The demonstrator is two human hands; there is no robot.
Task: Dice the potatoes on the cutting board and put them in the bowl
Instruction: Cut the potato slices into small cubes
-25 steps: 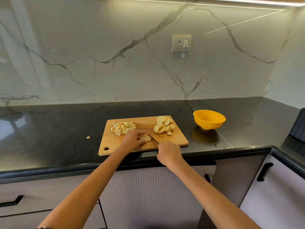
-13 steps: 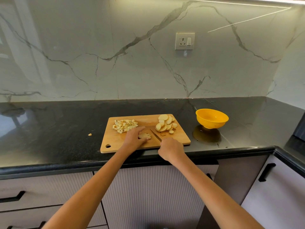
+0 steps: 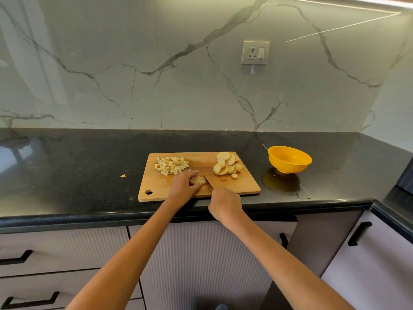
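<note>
Pinning a potato piece (image 3: 197, 180) on the cutting board (image 3: 243, 186), the left hand (image 3: 183, 186) curls round it. Just right of that grip, the right hand (image 3: 224, 203) clenches a knife (image 3: 207, 181), its blade touching the piece. Diced cubes (image 3: 171, 165) lie beyond-left, slices (image 3: 226, 166) beyond-right, the yellow bowl (image 3: 289, 159) farther right.

I note a grey-veined marble wall (image 3: 156, 86) with a socket (image 3: 255, 52), a polished black counter (image 3: 78, 171), and ribbed cabinet doors (image 3: 201, 260) with black handles (image 3: 359, 233) nearest me.
</note>
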